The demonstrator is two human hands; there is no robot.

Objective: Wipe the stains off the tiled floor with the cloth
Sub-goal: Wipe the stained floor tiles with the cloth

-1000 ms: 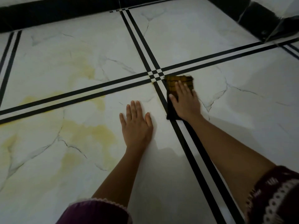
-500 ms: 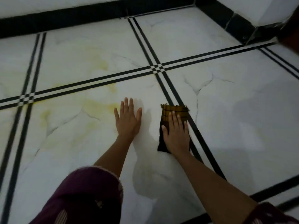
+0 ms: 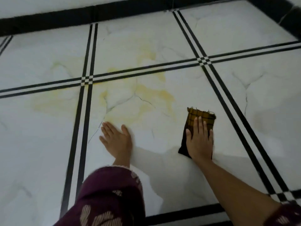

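Observation:
A folded dark cloth with a yellow checked end (image 3: 201, 117) lies flat on the white marble-look tiled floor (image 3: 162, 160). My right hand (image 3: 200, 141) presses down on it, palm flat, fingers stretched over its near half. My left hand (image 3: 116, 139) rests flat on the same tile to the left, fingers together, holding nothing. Yellow stains (image 3: 153, 93) spread over the tile just beyond both hands and across the black double lines to the left (image 3: 48, 103) and to the tile behind (image 3: 146, 56). The cloth sits just right of the stained patch.
Black double grout lines (image 3: 216, 82) cross the floor in a grid. A black skirting strip (image 3: 97, 15) runs along the far wall, and a dark corner (image 3: 280, 12) stands at the top right. My maroon patterned sleeves (image 3: 110, 198) fill the bottom edge.
My right hand has dragged the cloth toward me and left, off the black lines onto the stained tile. The left hand slid left, and the view shifted, showing more of the stains.

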